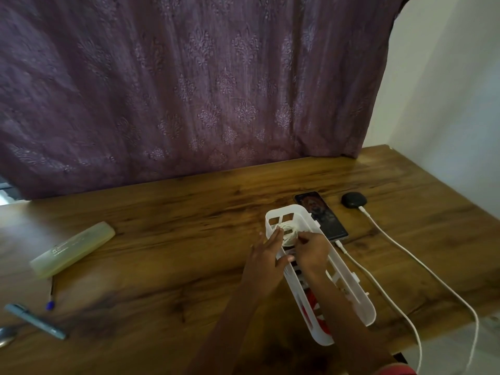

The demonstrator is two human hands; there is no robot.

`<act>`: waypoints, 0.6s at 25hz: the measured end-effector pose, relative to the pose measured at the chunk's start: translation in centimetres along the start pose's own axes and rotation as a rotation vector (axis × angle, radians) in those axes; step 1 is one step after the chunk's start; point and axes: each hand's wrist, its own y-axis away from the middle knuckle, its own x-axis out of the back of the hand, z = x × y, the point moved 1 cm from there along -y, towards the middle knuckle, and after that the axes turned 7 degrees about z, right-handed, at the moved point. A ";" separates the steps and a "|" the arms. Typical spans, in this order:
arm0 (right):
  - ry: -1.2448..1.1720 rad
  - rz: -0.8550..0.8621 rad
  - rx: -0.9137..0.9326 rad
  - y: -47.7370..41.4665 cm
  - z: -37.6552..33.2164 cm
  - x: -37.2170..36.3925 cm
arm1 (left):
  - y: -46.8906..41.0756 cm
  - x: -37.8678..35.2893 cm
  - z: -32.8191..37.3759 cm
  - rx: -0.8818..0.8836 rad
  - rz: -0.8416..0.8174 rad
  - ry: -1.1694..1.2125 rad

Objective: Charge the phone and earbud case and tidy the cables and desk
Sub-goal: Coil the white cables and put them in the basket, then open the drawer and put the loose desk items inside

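Coil (289, 231) of white cable lies in the far end of the white tray (293, 210), right under both hands' fingertips. The left hand (266, 255) reaches it from 7 o'clock, the right hand (311, 249) from 5 o'clock. The phone (323, 216) lies flat just beside the tray at 1 o'clock from the coil, screen lit, with a white lead (359, 266) at its near end. The black case (353, 200) sits further toward 2 o'clock, apart from the phone, its own white wire (405, 249) running off the desk (176, 239) edge at 5 o'clock.

The right forearm covers much of the tray's inside; something red (315, 301) shows in its near half, but I cannot tell what. The coil's near side is hidden by fingers.

The left hand's fingers are straight and lie flat on the coil's left side. The right hand's fingers curl narrowly and pinch the coil.

At 9 o'clock lie a pale box (73, 249), a pen (51, 293), a marker (35, 320) and a spoon (6, 336), cut off.
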 end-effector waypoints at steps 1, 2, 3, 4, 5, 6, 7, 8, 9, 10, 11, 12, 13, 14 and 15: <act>0.005 -0.011 0.009 0.1 0.0 0.0 | 0.1 -0.1 0.0 0.003 -0.002 0.000; 0.006 -0.019 0.011 0.1 -0.1 0.1 | 0.1 -0.1 0.1 0.004 -0.003 0.002; 0.005 -0.026 0.007 0.2 -0.2 0.2 | 0.2 -0.1 0.2 0.003 -0.002 0.006; 0.001 -0.031 0.001 0.3 -0.3 0.4 | 0.3 -0.2 0.2 -0.001 0.000 0.010; 0.004 -0.034 -0.004 0.4 -0.4 0.5 | 0.4 -0.1 0.3 -0.008 0.003 0.012; 0.011 -0.036 -0.004 0.4 -0.5 0.7 | 0.5 -0.1 0.3 -0.013 0.007 0.012; 0.017 -0.034 0.001 0.5 -0.6 0.8 | 0.7 0.0 0.4 -0.014 0.012 0.014; 0.014 -0.030 -0.003 0.6 -0.7 0.9 | 1.1 0.2 0.3 -0.010 0.016 0.018; 0.008 -0.021 -0.015 0.5 -0.9 1.1 | 1.4 0.4 0.3 -0.004 0.019 0.022; -0.001 -0.014 -0.027 0.5 -1.0 1.2 | 1.7 0.6 0.3 0.006 0.020 0.023; -0.011 -0.005 -0.027 0.6 -1.4 1.4 | 2.2 1.0 0.1 0.018 0.019 0.022; -0.023 0.007 -0.011 0.8 -1.8 1.5 | 2.6 1.4 -0.1 0.030 0.016 0.021; -0.034 0.021 0.017 1.1 -2.4 1.7 | 3.0 1.9 -0.3 0.040 0.016 0.019; -0.048 0.036 0.047 1.6 -3.0 1.8 | 3.5 2.5 -0.6 0.049 0.018 0.016; -0.062 0.050 0.080 2.4 -3.9 1.9 | 4.0 3.2 -1.1 0.057 0.027 0.015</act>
